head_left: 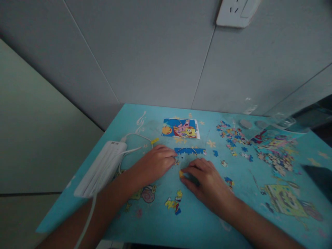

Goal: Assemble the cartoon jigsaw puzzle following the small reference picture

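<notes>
My right hand (pixel 203 176) pinches a yellow puzzle piece (pixel 181 174) between thumb and fingertips, just over the table. Up and to its left, my left hand (pixel 162 160) rests with curled fingers by the left end of a joined strip of blue puzzle pieces (pixel 190 151). Its fingertips come together near a small puzzle piece; whatever they hold is hidden. Beyond the strip lies the picture card (pixel 181 128) with a cartoon scene. Closer to me is a joined cluster of yellow puzzle pieces (pixel 174 202). A single blue piece (pixel 215 153) sits right of the strip.
Loose puzzle pieces (pixel 234 136) are heaped at the back right, with another pile (pixel 277 160) beside a clear plastic bag (pixel 277 128). A white power strip (pixel 102 169) with cables lies left of my left arm. The blue table (pixel 202 228) meets a grey wall (pixel 155 62).
</notes>
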Tool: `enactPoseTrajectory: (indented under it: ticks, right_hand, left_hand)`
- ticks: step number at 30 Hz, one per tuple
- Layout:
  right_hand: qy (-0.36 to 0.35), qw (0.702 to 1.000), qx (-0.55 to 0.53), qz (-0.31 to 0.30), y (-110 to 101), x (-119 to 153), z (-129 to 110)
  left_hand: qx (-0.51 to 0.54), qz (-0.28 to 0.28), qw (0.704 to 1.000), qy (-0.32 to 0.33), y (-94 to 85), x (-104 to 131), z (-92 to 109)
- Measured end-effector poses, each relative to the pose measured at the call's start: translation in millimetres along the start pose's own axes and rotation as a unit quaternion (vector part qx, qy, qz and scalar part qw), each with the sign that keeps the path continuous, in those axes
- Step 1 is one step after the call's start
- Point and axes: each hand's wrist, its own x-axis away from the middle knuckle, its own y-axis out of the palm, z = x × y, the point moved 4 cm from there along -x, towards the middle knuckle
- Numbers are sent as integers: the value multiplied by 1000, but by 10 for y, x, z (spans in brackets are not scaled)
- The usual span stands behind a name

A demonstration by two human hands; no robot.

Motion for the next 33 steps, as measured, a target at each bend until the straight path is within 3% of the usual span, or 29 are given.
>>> enactPoseTrajectory:
  ticks: [6,18,33]
  right_hand:
    - [7,999,-35,4,28,-20,9]
    - [-8,999,9,34,108,-176,12]
    - [-79,983,161,34,59,-157,-166]
  left_hand:
    - [14,-17,1000,-19,16,-2,-7]
    - [14,-28,999,-17,6,-11,-14]
    - [35,-26,999,-30,-13,0,-1]
